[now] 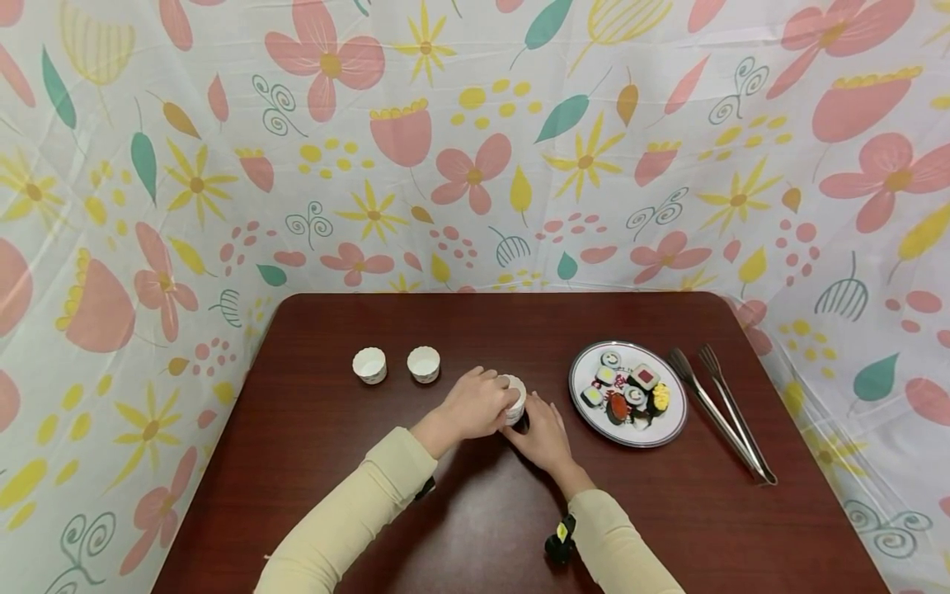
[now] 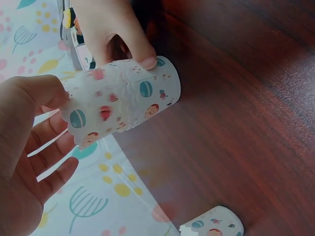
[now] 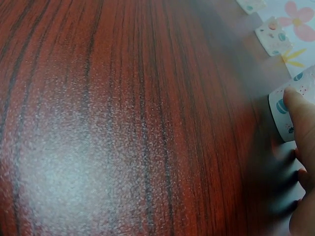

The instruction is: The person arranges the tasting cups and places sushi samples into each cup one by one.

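In the head view a short stack of white paper baking cups (image 1: 514,388) stands between both hands. The left hand (image 1: 475,403) pinches the upper cup (image 2: 93,108) near its scalloped rim, thumb on this side and fingers behind. Low on the stack, the right hand (image 1: 545,437) grips the bottom cup (image 2: 165,91), its thumb pressed against the wall. Macarons and small red motifs are printed on the cups. The right wrist view catches only part of the right hand (image 3: 306,128) at its edge.
Two more baking cups, one farther left (image 1: 369,363) and one nearer (image 1: 424,363), stand on the brown table (image 1: 334,511). To the right are a plate (image 1: 594,425) of sushi pieces (image 1: 634,394) and metal tongs (image 1: 731,421). A floral cloth (image 1: 475,239) hangs behind.
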`<state>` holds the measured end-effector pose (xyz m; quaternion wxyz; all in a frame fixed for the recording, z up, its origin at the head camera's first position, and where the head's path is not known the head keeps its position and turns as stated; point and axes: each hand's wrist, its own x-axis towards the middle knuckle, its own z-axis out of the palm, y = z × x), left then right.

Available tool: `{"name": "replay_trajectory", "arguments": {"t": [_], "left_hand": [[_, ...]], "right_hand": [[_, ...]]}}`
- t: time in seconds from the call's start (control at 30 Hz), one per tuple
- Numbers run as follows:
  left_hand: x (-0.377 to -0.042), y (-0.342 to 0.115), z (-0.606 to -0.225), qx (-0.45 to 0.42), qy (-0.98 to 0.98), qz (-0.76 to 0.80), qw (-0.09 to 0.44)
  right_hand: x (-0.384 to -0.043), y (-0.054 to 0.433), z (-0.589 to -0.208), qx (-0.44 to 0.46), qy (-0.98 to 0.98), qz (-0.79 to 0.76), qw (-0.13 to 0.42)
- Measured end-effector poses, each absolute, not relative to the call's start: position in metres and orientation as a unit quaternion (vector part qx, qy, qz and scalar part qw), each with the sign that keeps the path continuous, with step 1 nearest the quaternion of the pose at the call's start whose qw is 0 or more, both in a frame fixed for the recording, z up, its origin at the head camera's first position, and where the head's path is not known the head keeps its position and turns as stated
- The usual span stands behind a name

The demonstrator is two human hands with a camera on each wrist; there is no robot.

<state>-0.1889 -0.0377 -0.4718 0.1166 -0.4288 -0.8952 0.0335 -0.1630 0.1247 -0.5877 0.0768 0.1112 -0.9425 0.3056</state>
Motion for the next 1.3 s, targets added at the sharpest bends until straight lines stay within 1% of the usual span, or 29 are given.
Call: {"name": "replay_trajectory", "arguments": {"t": [0.2,0.47,0.87,1.17,1.3], "left_hand": [[-0.191,-0.038,-0.464,-0.433,-0.891,0.033,0.129],[-0.201,-0.04,-0.449,-0.434,-0.889,0.036,0.139],[-0.228,-0.048,-0.451,-0.392,-0.907,0.033,0.146],[-0.242,-0.051,-0.465,-0.357,-0.926,0.026,0.122],[-0.246,-0.052,-0.472,-0.342,-0.935,0.014,0.094]], "right_hand": [[-0.163,0.126,-0.588,0.114,-0.941,0.307,0.083],[-0.165,0.127,-0.588,0.106,-0.944,0.307,0.06],[-0.164,0.126,-0.588,0.114,-0.939,0.31,0.097],[-0.163,0.125,-0.588,0.109,-0.94,0.311,0.085],[-0.163,0.125,-0.588,0.108,-0.94,0.314,0.078]]}}
